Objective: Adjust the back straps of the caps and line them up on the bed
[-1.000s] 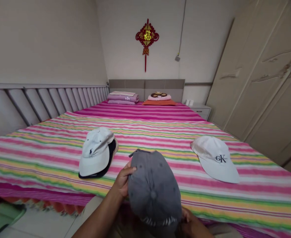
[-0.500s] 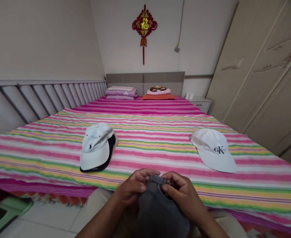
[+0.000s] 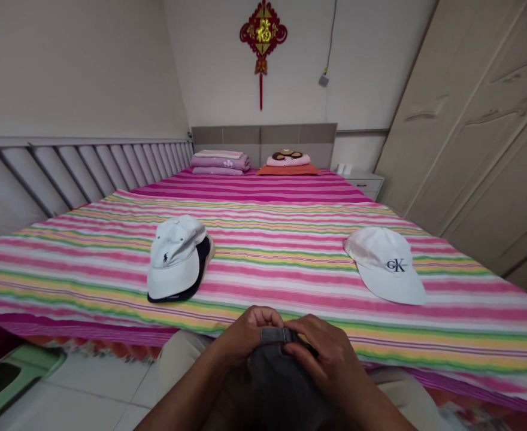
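A dark grey cap (image 3: 275, 377) is held low in front of me, its back strap and buckle uppermost. My left hand (image 3: 248, 335) grips the strap's left part, fingers curled behind it. On the buckle side, my right hand (image 3: 321, 347) pinches the strap between thumb and fingers. Shadow hides the lower part of the cap. To the left on the bed lies a white cap (image 3: 176, 254) with a small dark logo, stacked over a navy cap (image 3: 203, 257) and a beige one partly showing. At the right rests a white cap (image 3: 384, 263) with dark "CK"-like letters.
The bed has a striped cover (image 3: 272, 239). Folded purple bedding (image 3: 218, 163) and a pink and orange pile (image 3: 288, 164) sit by the headboard (image 3: 263, 140). A green stool (image 3: 25, 374) stands at lower left, a nightstand (image 3: 365, 182) at the back right, and wardrobe doors (image 3: 470, 131) along the right.
My hands have drawn closer together on the strap, and the right hand has shifted left over the buckle. The strap now lies more level. The view has tilted slightly; the caps on the bed stay put.
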Demonstrator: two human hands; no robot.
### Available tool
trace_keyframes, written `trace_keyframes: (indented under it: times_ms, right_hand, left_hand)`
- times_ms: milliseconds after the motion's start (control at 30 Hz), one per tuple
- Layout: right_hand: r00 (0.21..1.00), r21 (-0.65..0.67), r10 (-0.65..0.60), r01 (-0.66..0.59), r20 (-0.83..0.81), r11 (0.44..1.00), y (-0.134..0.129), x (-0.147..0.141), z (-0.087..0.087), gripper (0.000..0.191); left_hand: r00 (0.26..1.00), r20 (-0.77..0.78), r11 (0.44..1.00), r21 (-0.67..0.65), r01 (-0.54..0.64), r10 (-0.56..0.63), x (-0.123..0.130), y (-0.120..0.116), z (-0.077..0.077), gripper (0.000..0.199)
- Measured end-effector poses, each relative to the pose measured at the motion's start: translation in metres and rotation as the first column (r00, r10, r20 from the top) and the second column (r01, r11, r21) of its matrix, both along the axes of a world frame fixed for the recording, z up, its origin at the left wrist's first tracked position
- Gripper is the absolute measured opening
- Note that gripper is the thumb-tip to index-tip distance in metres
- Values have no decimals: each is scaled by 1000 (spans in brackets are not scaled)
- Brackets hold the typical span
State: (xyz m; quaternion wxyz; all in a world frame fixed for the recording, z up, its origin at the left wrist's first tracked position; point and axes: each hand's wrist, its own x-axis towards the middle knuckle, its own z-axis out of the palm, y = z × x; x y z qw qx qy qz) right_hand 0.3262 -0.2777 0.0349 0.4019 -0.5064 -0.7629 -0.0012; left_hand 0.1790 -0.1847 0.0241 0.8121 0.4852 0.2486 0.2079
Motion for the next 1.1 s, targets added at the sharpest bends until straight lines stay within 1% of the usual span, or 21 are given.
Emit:
trace_keyframes:
  times_ms: [133, 233, 333, 400, 467, 500, 533, 567, 600, 633, 667, 700, 733, 767, 800, 833, 900, 933, 1000, 1033, 1100]
  right_hand:
    - [990, 187, -30, 4, 137, 982, 1, -2, 0, 22]
    - [975, 280, -87, 27, 207, 960, 0, -4, -1, 19]
    - [945, 304, -142, 47, 296, 951, -1, -7, -3, 17]
    - [926, 289, -164, 63, 341, 955, -2, -7, -5, 16]
    - [937, 241, -161, 86, 310, 967, -1, -6, -8, 17]
    - [958, 188, -145, 99, 246, 977, 0, -6, -8, 18]
    - [982, 104, -128, 114, 140, 988, 1, -6, -9, 18]
    - [993, -13, -115, 114, -9, 993, 2, -7, -10, 18]
    - [976, -155, -114, 86, -187, 984, 4, -7, -11, 19]
    - [920, -293, -141, 30, -366, 956, 5, -8, -12, 22]
    - [838, -398, -187, -38, -512, 917, 6, -10, -13, 24]
    - [756, -461, -233, -101, -611, 881, 7, -11, -14, 28]
    - [699, -484, -262, -136, -665, 865, 7, -11, -15, 30]
    - [681, -472, -270, -125, -681, 873, 8, -11, -15, 29]
    - [708, -433, -255, -78, -658, 898, 8, -11, -16, 26]
    - [771, -369, -220, -20, -597, 929, 8, -9, -15, 24]
    - [924, -216, -111, 32, -365, 976, 8, -6, -14, 29]
    - [974, -152, -55, 21, -222, 988, 8, -5, -13, 31]
    - [1000, -86, 17, -17, -5, 996, 8, -4, -12, 27]
    - [998, -60, 26, -24, 49, 998, 8, -5, -13, 25]
    - [998, 4, -4, 4, 70, 1000, 8, -7, -16, 23]
  left_hand:
    - [999, -3, 999, -14, -47, 47, -1, 0, -7, 17]
    - [999, -14, 999, 27, -46, 46, -2, 1, -8, 17]
    - [998, -48, 993, 111, -39, 44, -3, -1, -5, 19]
    - [995, -84, 981, 191, -44, 61, -4, -3, -3, 19]
    - [991, -97, 962, 268, -60, 89, -4, -4, -3, 19]
    - [991, -90, 952, 299, -70, 101, -4, -5, -4, 19]
    - [991, -70, 943, 324, -81, 109, -4, -6, -5, 19]
    - [993, -44, 935, 343, -92, 114, -4, -7, -6, 19]
    - [993, -18, 929, 357, -102, 116, -4, -7, -7, 18]
    - [993, 5, 923, 367, -113, 119, -4, -7, -8, 18]
    - [992, 18, 920, 372, -122, 124, -4, -8, -8, 18]
    - [991, 18, 919, 372, -133, 136, -3, -8, -9, 17]
    - [988, 6, 919, 367, -146, 154, -3, -7, -9, 17]
    - [984, -15, 919, 361, -158, 175, -3, -7, -8, 17]
    - [980, -35, 918, 359, -168, 194, -3, -7, -8, 17]
    - [978, -51, 915, 366, -172, 204, -3, -6, -8, 16]
    - [975, -67, 898, 406, -167, 211, -3, -5, -8, 15]
    - [974, -74, 889, 429, -161, 212, -3, -4, -9, 14]
    - [972, -80, 883, 439, -165, 222, -3, -4, -11, 12]
    - [970, -81, 891, 419, -175, 228, -3, -4, -12, 12]
    - [970, -72, 921, 338, -194, 231, -3, -4, -15, 14]
